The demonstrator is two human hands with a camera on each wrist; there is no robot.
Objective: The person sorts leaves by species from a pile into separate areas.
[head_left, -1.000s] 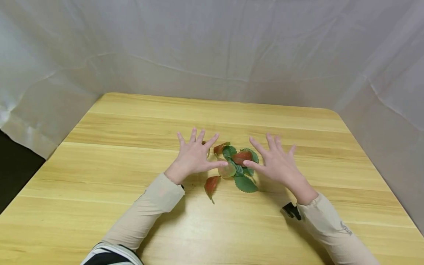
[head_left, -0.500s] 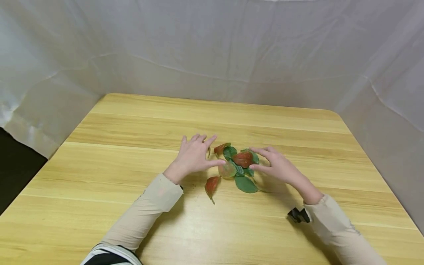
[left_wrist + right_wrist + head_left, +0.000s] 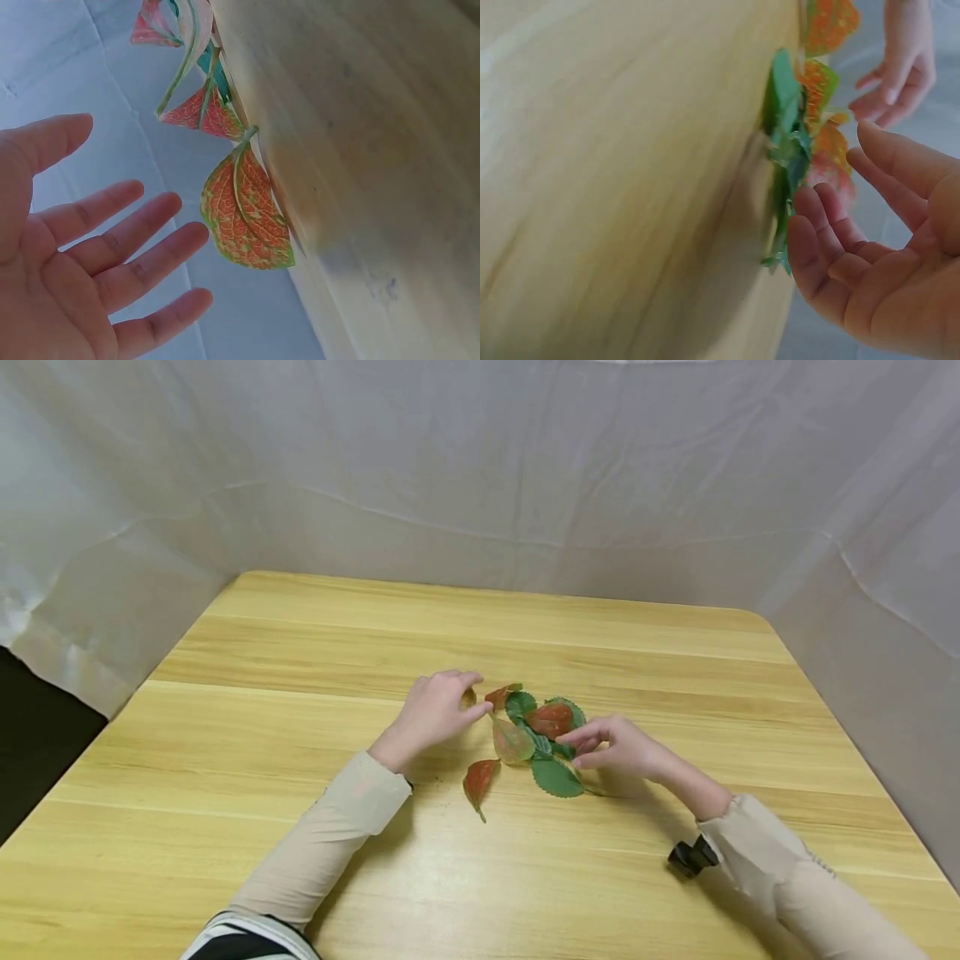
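Observation:
A small pile of red and green leaves [image 3: 542, 725] lies on the wooden table [image 3: 262, 735]. One red leaf [image 3: 477, 778] lies apart at the pile's near left, and a broad green leaf [image 3: 557, 777] sticks out at its front. My left hand [image 3: 474, 696] hovers at the pile's left edge with loosely bent fingers. In the left wrist view the left hand [image 3: 112, 255] has a bare palm, and a red leaf [image 3: 246, 214] is just beyond its fingertips. My right hand [image 3: 581, 749] reaches the pile's right side. In the right wrist view the right hand [image 3: 855, 240] shows fingers slightly curled beside the green leaves [image 3: 786, 142], holding nothing.
White cloth [image 3: 480, 477] walls the table in on the far side, left and right. A black wrist strap [image 3: 690, 856] shows on my right sleeve. Bare wood surrounds the pile on all sides.
Both hands had their fingers spread wide above the table. They have since lowered and drawn in towards the pile, fingers bending. The leaves have hardly shifted.

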